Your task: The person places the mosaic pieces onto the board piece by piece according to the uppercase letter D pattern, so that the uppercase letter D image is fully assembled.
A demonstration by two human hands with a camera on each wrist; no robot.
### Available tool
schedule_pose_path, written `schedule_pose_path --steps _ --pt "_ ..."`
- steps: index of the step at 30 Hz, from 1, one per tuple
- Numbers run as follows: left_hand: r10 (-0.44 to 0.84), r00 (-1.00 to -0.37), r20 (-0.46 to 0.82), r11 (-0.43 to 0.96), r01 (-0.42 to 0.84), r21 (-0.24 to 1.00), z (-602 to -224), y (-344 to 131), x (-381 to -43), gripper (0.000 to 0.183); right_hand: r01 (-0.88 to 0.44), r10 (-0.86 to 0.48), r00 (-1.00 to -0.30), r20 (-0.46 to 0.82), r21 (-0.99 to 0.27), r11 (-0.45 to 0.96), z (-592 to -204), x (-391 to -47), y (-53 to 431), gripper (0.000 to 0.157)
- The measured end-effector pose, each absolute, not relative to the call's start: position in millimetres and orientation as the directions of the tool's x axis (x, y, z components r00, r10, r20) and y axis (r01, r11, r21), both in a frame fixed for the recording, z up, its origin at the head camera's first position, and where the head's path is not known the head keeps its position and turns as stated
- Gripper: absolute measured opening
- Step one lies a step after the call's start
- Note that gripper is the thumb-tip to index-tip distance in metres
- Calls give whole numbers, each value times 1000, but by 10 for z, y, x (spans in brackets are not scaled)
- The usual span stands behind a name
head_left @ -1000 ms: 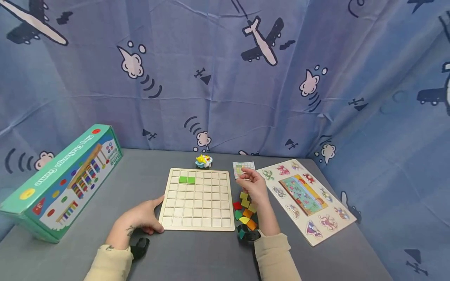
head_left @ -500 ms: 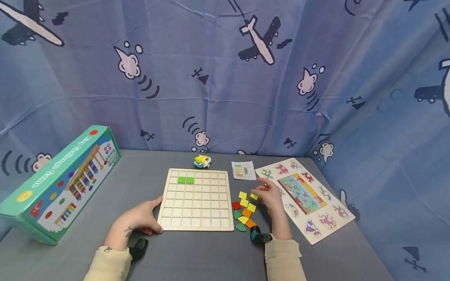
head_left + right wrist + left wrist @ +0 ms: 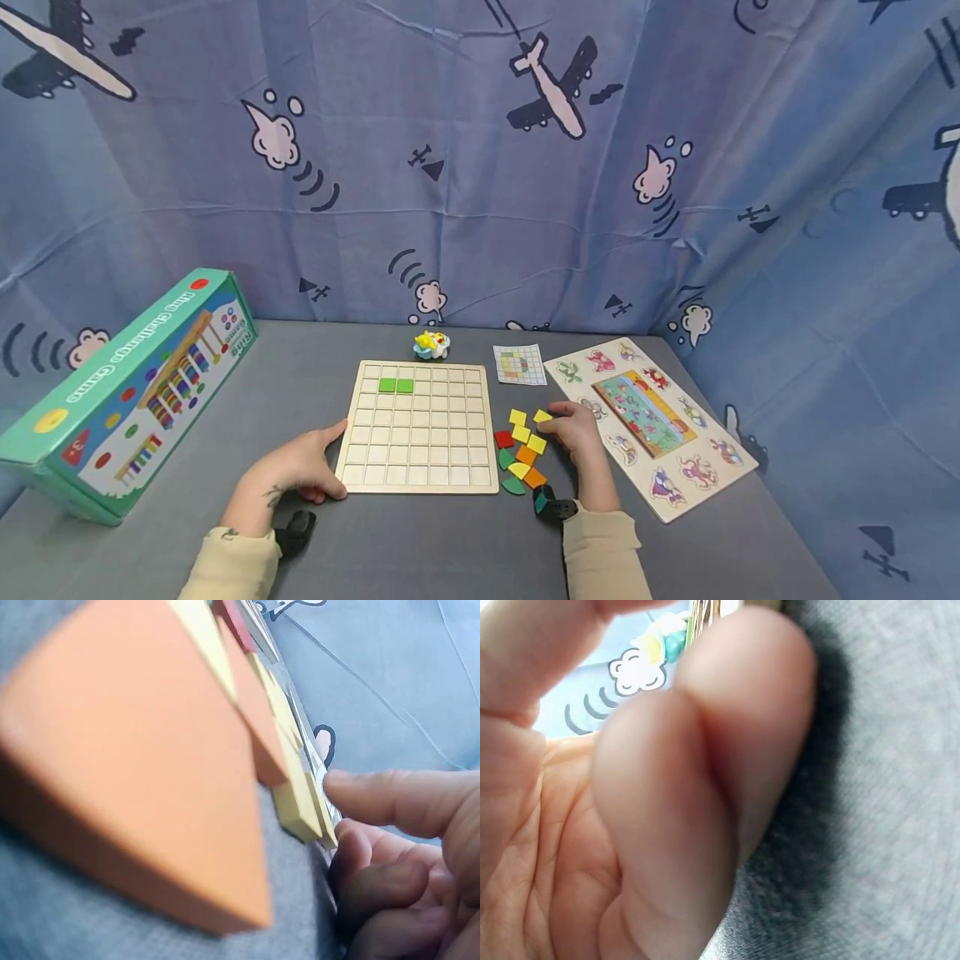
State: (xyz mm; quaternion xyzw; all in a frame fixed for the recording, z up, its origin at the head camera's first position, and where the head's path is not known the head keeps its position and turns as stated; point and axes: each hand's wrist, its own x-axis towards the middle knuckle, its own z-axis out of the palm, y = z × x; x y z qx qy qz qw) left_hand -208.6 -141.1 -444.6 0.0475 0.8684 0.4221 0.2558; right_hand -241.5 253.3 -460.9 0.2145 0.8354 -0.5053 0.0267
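Note:
A square wooden grid board (image 3: 417, 493) lies in the middle of the table, with two green square tiles (image 3: 396, 385) side by side in its second row. My left hand (image 3: 300, 467) rests at the board's lower left, its thumb by the near corner and a finger along the left edge. In the left wrist view two blurred fingertips (image 3: 742, 667) overlap the board's edge. With thumb and index finger my right hand (image 3: 579, 433) pinches a yellow square tile (image 3: 542, 416) at its right corner. The other fingers of that hand curl inward in the right wrist view.
Several loose yellow, red, orange and green pieces (image 3: 527, 455) lie between board and right hand. A pattern card (image 3: 520, 365) and a small toy (image 3: 432, 345) sit behind. A wooden picture puzzle (image 3: 675, 503) is at right, a green game box (image 3: 150, 367) at left.
My right hand has moved from over the pattern card down and right to the yellow tile, uncovering the card and more of the pieces. The left hand has stayed at the board.

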Motion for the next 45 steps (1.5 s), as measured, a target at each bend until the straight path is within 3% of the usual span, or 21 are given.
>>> schedule_pose_path --steps 10,18,25,36,45 --pt "289 -862 -416 642 -148 753 -4415 -1405 -2057 108 388 361 -906 -219 -771 505 -4594 -2390 2484 30" --pt "288 -865 -410 639 -145 755 -4406 -1406 -2057 109 365 350 -916 -199 -777 513 -4506 -2375 2478 30" --pt "286 -864 -415 634 -154 758 -4417 -1411 -2065 109 282 345 -924 -167 -906 316 -4408 -2443 2361 34" --pt "270 -869 -415 640 -160 752 -4441 -1391 -2072 108 24 168 -985 -44 -992 -123 -4383 -2694 1773 33" --pt "266 -871 -412 637 -162 754 -4457 -1394 -2087 108 -32 46 -999 27 -993 -114 -4442 -2879 1317 34"
